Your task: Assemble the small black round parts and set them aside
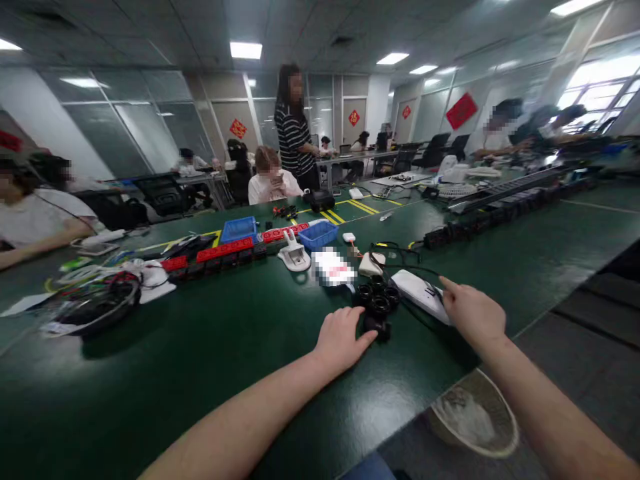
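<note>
Contact between right hand and white device unclear.

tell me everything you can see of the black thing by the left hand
The black thing is a tight cluster of round, ring-like parts with dark, hollow-looking centres, plus a stubby part on its near side. It looks smooth and slightly shiny, perhaps plastic or metal. It sits on the green table. The left hand appears to touch its left and near side with fingertips and thumb. Whether it is one piece is unclear.
</note>
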Available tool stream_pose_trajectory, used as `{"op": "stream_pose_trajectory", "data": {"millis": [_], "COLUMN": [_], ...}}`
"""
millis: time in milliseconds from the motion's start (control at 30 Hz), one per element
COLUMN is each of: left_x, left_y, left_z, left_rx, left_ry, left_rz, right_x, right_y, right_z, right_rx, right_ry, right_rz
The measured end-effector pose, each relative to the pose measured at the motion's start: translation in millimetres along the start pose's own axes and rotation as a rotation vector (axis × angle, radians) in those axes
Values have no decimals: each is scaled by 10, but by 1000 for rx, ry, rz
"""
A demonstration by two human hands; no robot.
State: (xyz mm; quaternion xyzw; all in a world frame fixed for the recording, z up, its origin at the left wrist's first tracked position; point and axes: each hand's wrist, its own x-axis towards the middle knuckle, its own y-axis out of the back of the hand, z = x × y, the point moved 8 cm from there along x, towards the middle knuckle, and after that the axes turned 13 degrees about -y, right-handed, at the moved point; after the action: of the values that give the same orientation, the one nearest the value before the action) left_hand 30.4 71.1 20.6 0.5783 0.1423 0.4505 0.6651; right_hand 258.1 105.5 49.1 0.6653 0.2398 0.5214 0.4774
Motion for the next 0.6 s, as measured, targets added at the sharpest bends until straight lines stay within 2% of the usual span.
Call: {"op": "stream_pose_trajectory", "data": {"millis": [133,300,433,600], "left_x": [57,96,109,96], "left_y": [-93,-108,-106,-108], "left_z": [27,33,29,18], "left_rx": [-7,-32,-44,-58], "left_ry": [30,69,79,86], "left_rz": [-22,-9,2,16], "right_x": [71,18,55,324], "right_y": [51,-131,-302,-490], "right_z": [-97,-175,-120,53], "right_rx": [-5,22,20,21], "right_ry": [87,161,126,19], "right_rz": [35,-131,-214,-285]}}
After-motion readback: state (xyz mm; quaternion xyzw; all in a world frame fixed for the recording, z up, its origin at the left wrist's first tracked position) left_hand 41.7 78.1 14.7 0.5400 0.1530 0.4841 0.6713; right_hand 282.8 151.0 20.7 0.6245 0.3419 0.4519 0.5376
